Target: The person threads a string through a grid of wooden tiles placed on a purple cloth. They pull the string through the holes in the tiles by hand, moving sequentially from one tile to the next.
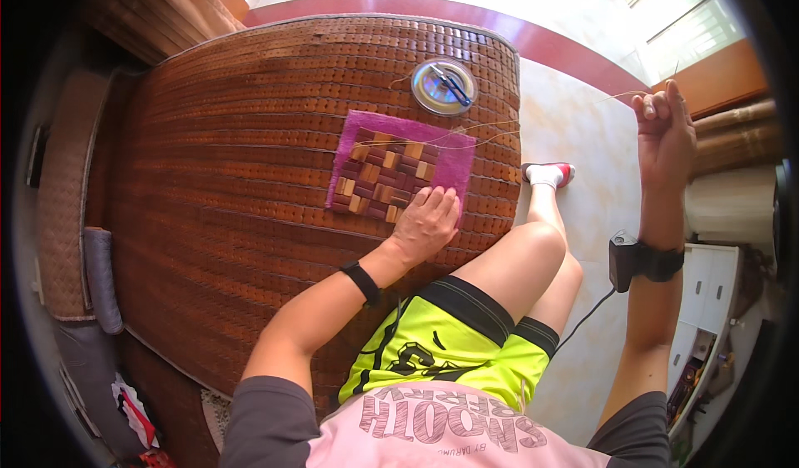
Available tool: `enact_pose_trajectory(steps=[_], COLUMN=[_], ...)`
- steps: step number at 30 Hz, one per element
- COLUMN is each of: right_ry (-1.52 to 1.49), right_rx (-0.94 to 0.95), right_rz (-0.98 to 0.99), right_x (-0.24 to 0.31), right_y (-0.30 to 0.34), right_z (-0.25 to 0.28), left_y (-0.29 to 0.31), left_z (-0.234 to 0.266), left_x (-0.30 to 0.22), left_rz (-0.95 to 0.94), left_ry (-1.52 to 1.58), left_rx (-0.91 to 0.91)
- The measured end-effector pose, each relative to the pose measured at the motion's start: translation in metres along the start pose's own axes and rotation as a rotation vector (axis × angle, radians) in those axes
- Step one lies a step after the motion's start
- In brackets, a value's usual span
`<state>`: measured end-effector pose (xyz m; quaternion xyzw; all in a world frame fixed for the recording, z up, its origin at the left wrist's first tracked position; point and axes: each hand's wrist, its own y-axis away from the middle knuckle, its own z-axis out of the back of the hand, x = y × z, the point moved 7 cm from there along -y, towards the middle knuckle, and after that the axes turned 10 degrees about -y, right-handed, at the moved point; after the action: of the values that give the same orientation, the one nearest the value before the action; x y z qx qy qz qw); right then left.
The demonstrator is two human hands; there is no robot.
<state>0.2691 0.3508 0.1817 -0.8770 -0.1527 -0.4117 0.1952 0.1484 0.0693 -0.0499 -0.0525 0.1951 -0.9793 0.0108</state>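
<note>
A small mat of light and dark wooden blocks (387,173) lies on a magenta cloth (454,160). My left hand (429,218) is at its near right corner, with the fingers bent and pressed together on the blocks. Out to the right, my right hand (668,131) is raised high in a pinch. A thin pale thread (617,97) reaches its fingertips, and a fine sliver sticks up above them, too small to name surely. More thread (491,125) trails across the mat and past the cloth's right side.
A round shiny dish (426,98) beyond the cloth holds a dark-and-blue hand tool (454,88). Everything lies on a brown bed mat of small tiles (233,177), whose right edge drops to a pale floor (595,218). A white cabinet (703,289) stands at the right.
</note>
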Motion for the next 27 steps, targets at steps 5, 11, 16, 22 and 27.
enact_pose_trajectory(steps=[5, 11, 16, 22, 27], right_ry=[0.087, 0.086, -0.182, -0.241, -0.068], right_rx=[0.047, 0.061, -0.075, -0.199, -0.178], right_rz=[0.013, -0.076, -0.160, -0.121, -0.110], right_x=[0.007, 0.006, 0.016, 0.046, 0.033], right_y=[0.009, 0.009, -0.005, -0.008, 0.007], right_z=[0.012, 0.032, 0.087, 0.155, 0.164], left_y=[0.027, 0.119, 0.152, 0.111, 0.065], left_z=[0.023, 0.070, 0.098, 0.111, 0.065], left_x=[-0.001, 0.046, 0.128, 0.175, 0.114], left_rz=[-0.203, -0.501, -0.434, 0.065, 0.111], left_ry=[0.139, 0.202, 0.002, -0.180, 0.075], left_rx=[-0.098, 0.021, 0.150, 0.023, -0.010])
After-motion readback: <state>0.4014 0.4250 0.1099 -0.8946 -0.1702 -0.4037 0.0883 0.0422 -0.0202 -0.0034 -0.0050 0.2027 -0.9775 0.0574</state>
